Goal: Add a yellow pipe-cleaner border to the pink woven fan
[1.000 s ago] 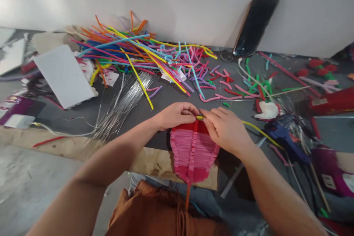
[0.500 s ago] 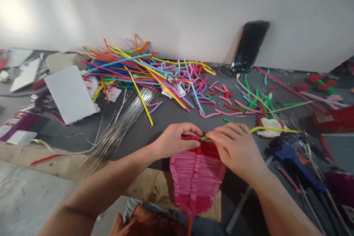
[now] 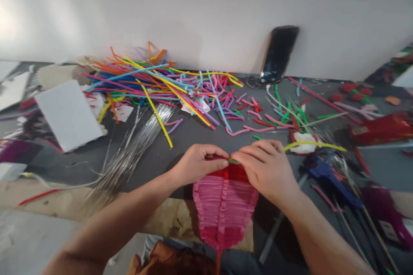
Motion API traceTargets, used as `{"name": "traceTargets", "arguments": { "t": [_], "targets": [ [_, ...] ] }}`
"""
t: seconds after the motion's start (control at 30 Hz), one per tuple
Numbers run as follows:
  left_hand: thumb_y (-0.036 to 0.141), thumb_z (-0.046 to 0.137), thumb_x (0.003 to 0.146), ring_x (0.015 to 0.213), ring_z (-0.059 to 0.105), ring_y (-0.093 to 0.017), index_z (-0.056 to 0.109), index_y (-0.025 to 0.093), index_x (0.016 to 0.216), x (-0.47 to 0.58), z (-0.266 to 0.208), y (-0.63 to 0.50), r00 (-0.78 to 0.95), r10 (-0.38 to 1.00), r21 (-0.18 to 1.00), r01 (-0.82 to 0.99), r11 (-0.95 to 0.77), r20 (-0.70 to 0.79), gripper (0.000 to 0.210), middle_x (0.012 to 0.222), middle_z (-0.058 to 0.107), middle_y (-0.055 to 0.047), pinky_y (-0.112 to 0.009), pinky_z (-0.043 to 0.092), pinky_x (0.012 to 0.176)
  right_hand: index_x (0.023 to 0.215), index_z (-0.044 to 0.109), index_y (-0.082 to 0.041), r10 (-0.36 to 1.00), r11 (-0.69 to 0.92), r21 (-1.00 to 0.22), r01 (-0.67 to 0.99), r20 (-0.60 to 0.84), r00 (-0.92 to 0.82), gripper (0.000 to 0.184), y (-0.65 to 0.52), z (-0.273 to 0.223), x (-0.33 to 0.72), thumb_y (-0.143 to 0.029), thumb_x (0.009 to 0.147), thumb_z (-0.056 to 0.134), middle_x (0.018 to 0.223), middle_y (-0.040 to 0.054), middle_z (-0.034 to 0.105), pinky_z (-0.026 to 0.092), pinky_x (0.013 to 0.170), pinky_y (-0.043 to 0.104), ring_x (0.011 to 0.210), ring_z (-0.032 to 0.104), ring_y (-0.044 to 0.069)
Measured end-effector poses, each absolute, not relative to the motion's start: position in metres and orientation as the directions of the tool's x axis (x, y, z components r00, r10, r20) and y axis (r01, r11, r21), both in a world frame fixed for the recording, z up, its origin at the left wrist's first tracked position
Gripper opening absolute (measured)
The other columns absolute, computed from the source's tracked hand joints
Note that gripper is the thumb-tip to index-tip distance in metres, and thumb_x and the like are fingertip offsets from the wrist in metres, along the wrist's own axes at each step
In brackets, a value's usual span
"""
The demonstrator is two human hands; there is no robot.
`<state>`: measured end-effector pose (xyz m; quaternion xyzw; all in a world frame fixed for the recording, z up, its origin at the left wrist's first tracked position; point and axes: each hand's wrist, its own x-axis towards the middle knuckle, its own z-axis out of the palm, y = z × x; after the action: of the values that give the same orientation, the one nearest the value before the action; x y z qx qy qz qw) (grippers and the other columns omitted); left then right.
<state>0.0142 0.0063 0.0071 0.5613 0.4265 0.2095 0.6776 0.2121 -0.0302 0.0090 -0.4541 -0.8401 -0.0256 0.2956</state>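
Observation:
A leaf-shaped piece made of pink pipe cleaners (image 3: 209, 202) hangs upright in front of me, with a red band along its top and a stem pointing down. My left hand (image 3: 200, 164) pinches its top edge between thumb and fingers. At the right end of that same edge, my right hand (image 3: 269, 167) is closed, its fingertips almost meeting the left ones. A yellow pipe cleaner (image 3: 314, 143) runs out behind the right hand, and a short yellow-green bit shows between the fingertips. What lies under the right palm is hidden.
Behind my hands lies a heap of colourful pipe cleaners (image 3: 155, 79), with thin metal wires (image 3: 138, 142) to its left. A phone (image 3: 280, 53) leans on the wall. At right are a blue glue gun (image 3: 332, 178) and a red packet (image 3: 383, 128). A white box (image 3: 69, 116) stands left.
My fingertips have come slightly closer together at the top edge, and less yellow shows between them. The view has swung a little to the right.

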Motion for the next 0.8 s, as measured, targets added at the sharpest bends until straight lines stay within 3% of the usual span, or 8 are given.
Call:
{"name": "traceTargets", "arguments": {
  "t": [0.17,0.3,0.4,0.53,0.6,0.63,0.73,0.8],
  "targets": [
    [0.036,0.064,0.076,0.061,0.052,-0.011,0.069,0.016,0.078,0.015,0.012,0.011,0.483,0.805,0.914,0.369,0.17,-0.345,0.021,0.065,0.063,0.003,-0.021,0.04,0.058,0.092,0.069,-0.029,0.775,0.556,-0.165,0.815,0.457,-0.436,0.026,-0.029,0.005,0.208,-0.016,0.091,0.046,0.084,-0.0014,0.072,0.044,0.075,0.039,0.08,0.061,0.018],
    [0.034,0.064,0.074,0.069,0.055,-0.014,0.069,0.019,0.076,0.017,0.014,0.018,0.459,0.822,0.91,0.381,0.162,-0.338,0.017,0.072,0.067,0.003,-0.022,0.043,0.066,0.106,0.067,-0.026,0.794,0.536,-0.179,0.825,0.439,-0.42,0.029,-0.03,0.019,0.206,-0.018,0.094,0.042,0.105,-0.0036,0.071,0.045,0.09,0.03,0.098,0.059,0.014],
    [0.034,0.068,0.071,0.064,0.053,-0.011,0.068,0.021,0.071,0.019,0.019,0.019,0.401,0.831,0.885,0.416,0.21,-0.386,0.013,0.067,0.066,0.006,-0.02,0.04,0.061,0.119,0.061,-0.025,0.844,0.421,-0.21,0.882,0.446,-0.297,0.038,-0.041,0.045,0.213,-0.015,0.097,0.032,0.125,-0.0031,0.062,0.036,0.106,0.027,0.122,0.046,0.011],
    [0.037,0.072,0.068,0.058,0.051,-0.009,0.068,0.026,0.071,0.021,0.024,0.019,0.282,0.842,0.848,0.421,0.322,-0.46,0.011,0.061,0.064,0.012,-0.019,0.038,0.058,0.117,0.06,-0.028,0.84,0.294,-0.264,0.919,0.529,-0.118,0.034,-0.079,0.06,0.25,-0.014,0.092,0.042,0.124,0.0011,0.061,0.04,0.105,0.029,0.121,0.049,0.014],
    [0.038,0.073,0.067,0.059,0.051,-0.008,0.068,0.028,0.069,0.02,0.024,0.02,0.27,0.83,0.84,0.404,0.362,-0.487,0.011,0.06,0.064,0.014,-0.019,0.038,0.06,0.114,0.059,-0.029,0.826,0.092,-0.321,0.943,0.553,0.108,0.034,-0.108,0.053,0.279,-0.011,0.089,0.046,0.118,0.0022,0.063,0.046,0.1,0.033,0.113,0.056,0.016],
    [0.039,0.074,0.067,0.059,0.052,-0.008,0.068,0.028,0.07,0.019,0.023,0.022,0.278,0.817,0.835,0.395,0.382,-0.506,0.013,0.061,0.064,0.014,-0.019,0.038,0.06,0.11,0.06,-0.029,0.767,-0.038,-0.339,0.94,0.594,0.245,0.031,-0.124,0.047,0.294,-0.012,0.088,0.046,0.112,0.0025,0.065,0.048,0.095,0.035,0.107,0.059,0.017],
    [0.046,0.075,0.064,0.059,0.052,-0.01,0.068,0.028,0.07,0.013,0.015,0.029,0.256,0.819,0.832,0.382,0.403,-0.514,0.02,0.061,0.065,0.012,-0.02,0.039,0.057,0.098,0.062,-0.019,0.598,-0.257,-0.352,0.9,0.674,0.435,0.024,-0.177,0.025,0.34,-0.014,0.088,0.041,0.1,0.0113,0.066,0.05,0.086,0.043,0.097,0.062,0.024],
    [0.048,0.077,0.057,0.062,0.054,-0.011,0.069,0.026,0.074,0.01,0.007,0.035,0.254,0.827,0.832,0.403,0.381,-0.501,0.028,0.067,0.067,0.009,-0.02,0.041,0.057,0.091,0.061,-0.018,0.416,-0.538,-0.357,0.763,0.675,0.609,0.022,-0.21,0.013,0.362,-0.02,0.089,0.039,0.092,0.0103,0.067,0.05,0.082,0.04,0.089,0.063,0.022]
  ]
}}
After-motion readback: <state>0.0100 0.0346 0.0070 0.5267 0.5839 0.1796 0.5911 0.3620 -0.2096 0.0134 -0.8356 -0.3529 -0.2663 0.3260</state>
